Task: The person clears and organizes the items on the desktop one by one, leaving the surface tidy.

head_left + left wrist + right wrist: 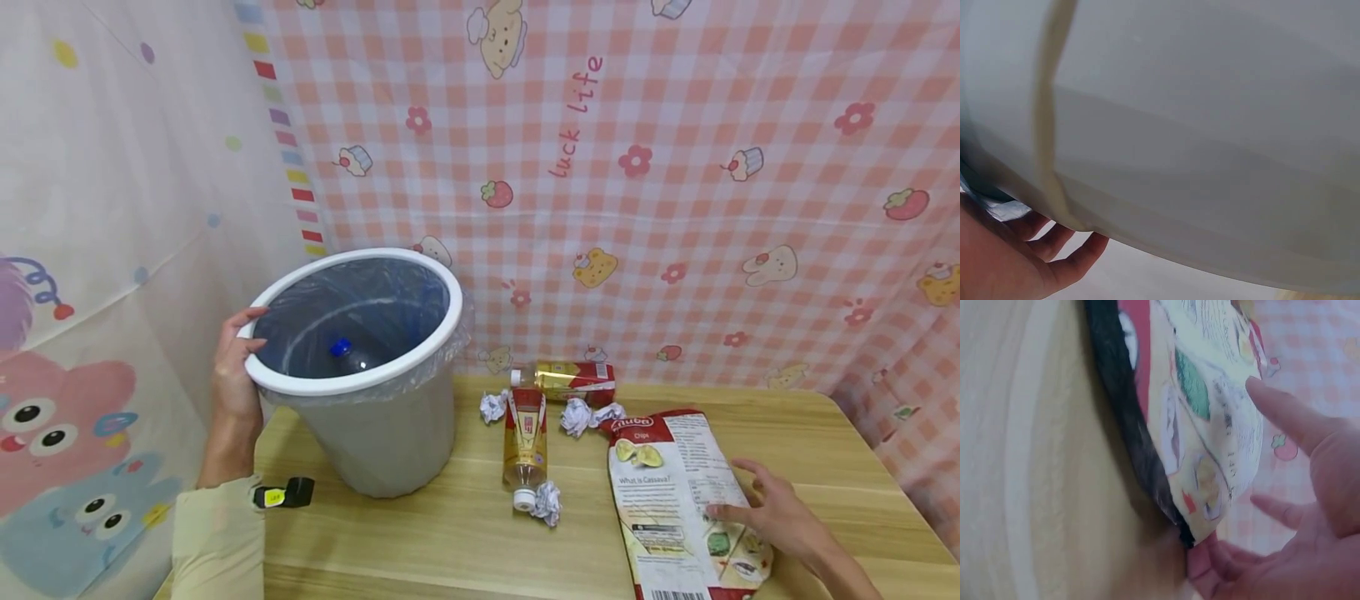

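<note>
Bin of light-grey plastic, round w/ thick white rim and clear plastic liner (397,450), stands nr far L corner of the pale wood-grain desk (465,550). L hand (236,375) grips it by the rim on its L side, fingers hooked over; L wrist cam shows fingers curled against the bin too. Cream sleeve (217,542) and black-and-yellow wrist device (283,495) on that arm. Inside bin: clear bottle w/ blue cap (341,347), mostly hidden.

Red, white and cream printed chip bag (663,492) lies twd desk's R edge, red top pointing to far edge, bottom running twd near edge. R hand (780,517) is at bag's R side, digits spread wide, thumb over the print, lower fingers by the bag's corner per R wrist cam; can't tell if thumb touches.

Btwn bin and bag: clear bottle w/ gold-and-red label and white cap (525,442), on its side, cap twd near edge. 2nd gold-and-red-labelled bottle, also white-capped (570,381), lies along far edge, cap to L. Crumpled white paper balls: one nr bin (492,407), two btwn far bottle and bag top (576,417), one just beside the near bottle's cap (547,504). Pink-and-white checked cloth (600,208) hangs behind far edge.
</note>
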A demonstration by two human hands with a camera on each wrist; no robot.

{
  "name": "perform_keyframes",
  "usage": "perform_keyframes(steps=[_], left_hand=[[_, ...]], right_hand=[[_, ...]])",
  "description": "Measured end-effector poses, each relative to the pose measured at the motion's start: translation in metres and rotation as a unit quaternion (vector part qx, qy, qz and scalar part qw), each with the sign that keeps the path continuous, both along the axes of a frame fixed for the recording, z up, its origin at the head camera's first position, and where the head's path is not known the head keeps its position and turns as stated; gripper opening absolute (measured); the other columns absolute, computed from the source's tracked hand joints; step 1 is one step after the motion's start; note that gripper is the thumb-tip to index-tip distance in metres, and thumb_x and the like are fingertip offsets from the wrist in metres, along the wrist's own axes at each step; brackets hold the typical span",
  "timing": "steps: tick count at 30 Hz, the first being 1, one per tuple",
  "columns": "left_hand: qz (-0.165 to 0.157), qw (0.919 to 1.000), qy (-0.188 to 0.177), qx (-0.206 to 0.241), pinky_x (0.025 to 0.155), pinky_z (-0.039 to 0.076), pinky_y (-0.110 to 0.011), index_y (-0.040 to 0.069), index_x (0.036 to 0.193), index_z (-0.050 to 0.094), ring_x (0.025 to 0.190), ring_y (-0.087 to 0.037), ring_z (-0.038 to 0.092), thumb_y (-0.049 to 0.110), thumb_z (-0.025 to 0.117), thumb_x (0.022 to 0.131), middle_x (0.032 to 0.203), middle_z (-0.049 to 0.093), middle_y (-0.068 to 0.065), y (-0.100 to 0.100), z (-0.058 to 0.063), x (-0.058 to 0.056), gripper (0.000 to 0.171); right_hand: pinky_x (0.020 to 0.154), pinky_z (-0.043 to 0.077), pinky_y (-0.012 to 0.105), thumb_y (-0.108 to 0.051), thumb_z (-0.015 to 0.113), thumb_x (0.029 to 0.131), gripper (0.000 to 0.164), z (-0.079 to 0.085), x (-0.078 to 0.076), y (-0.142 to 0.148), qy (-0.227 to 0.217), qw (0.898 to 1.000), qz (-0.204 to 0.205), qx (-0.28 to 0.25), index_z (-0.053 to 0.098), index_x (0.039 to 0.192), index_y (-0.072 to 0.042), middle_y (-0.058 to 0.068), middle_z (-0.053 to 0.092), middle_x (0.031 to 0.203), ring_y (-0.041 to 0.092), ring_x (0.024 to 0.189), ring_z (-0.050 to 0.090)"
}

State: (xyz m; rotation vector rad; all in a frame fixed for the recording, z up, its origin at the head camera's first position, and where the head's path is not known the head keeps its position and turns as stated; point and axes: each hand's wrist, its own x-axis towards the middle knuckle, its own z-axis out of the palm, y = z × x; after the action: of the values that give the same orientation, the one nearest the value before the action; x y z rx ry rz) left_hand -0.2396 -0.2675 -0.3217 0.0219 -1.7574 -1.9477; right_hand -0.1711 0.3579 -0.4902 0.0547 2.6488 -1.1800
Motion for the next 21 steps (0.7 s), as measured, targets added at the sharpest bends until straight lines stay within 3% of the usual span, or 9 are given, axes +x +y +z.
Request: perform_keyframes(steps=[3,5,11,16,21], left_hand=[[0.002,1.0,0.002,-0.002,0.093,0.039,-0.018,0.015,0.126,0.055,0.119,-0.017,0.045,0.008,0.031,0.095,0.134,0.046,-0.001,0.0,0.0,0.0,0.04],[0.001,1.0,0.003,0.001,0.093,0.038,-0.018,0.015,0.126,0.055,0.12,-0.017,0.044,0.008,0.031,0.095,0.135,0.046,-0.002,0.0,0.001,-0.001,0.041],[-0.001,1.0,-0.002,-0.008,0.095,0.038,-0.018,0.015,0.127,0.055,0.123,-0.019,0.043,0.008,0.031,0.095,0.138,0.044,-0.002,0.001,0.001,-0.001,0.041],[0.0,0.9999,0.003,-0.011,0.095,0.037,-0.018,0.015,0.126,0.055,0.122,-0.019,0.043,0.009,0.031,0.095,0.136,0.045,-0.001,0.001,0.002,-0.001,0.04],[-0.001,0.9999,0.002,-0.013,0.095,0.037,-0.019,0.015,0.127,0.055,0.122,-0.019,0.043,0.009,0.031,0.095,0.136,0.044,-0.001,0.001,0.002,-0.001,0.04]], right_hand=[[0.099,0.027,0.073,-0.047,0.076,0.083,0.109,0.001,-0.001,-0.003,-0.013,0.999,-0.018,0.036,0.013,0.149,0.013,0.052,0.014,0.142,0.067,0.13,0.018],[0.097,0.029,0.073,-0.052,0.077,0.08,0.115,0.0,0.0,-0.006,-0.017,0.998,-0.032,0.049,0.012,0.149,0.012,0.053,0.013,0.139,0.064,0.126,0.024],[0.085,0.045,0.054,-0.046,0.082,0.077,0.116,-0.003,0.002,-0.01,0.0,0.997,-0.058,0.047,0.011,0.149,0.011,0.047,0.032,0.127,0.05,0.109,0.046],[0.074,0.049,0.034,-0.026,0.078,0.085,0.103,-0.004,0.002,-0.011,0.013,0.997,-0.058,-0.041,0.007,0.154,0.005,0.044,0.042,0.13,0.034,0.102,0.058],[0.072,0.054,0.035,-0.014,0.069,0.091,0.085,-0.005,0.003,-0.011,-0.016,0.984,-0.039,-0.172,0.017,0.158,-0.011,0.035,0.047,0.132,0.025,0.095,0.064]])
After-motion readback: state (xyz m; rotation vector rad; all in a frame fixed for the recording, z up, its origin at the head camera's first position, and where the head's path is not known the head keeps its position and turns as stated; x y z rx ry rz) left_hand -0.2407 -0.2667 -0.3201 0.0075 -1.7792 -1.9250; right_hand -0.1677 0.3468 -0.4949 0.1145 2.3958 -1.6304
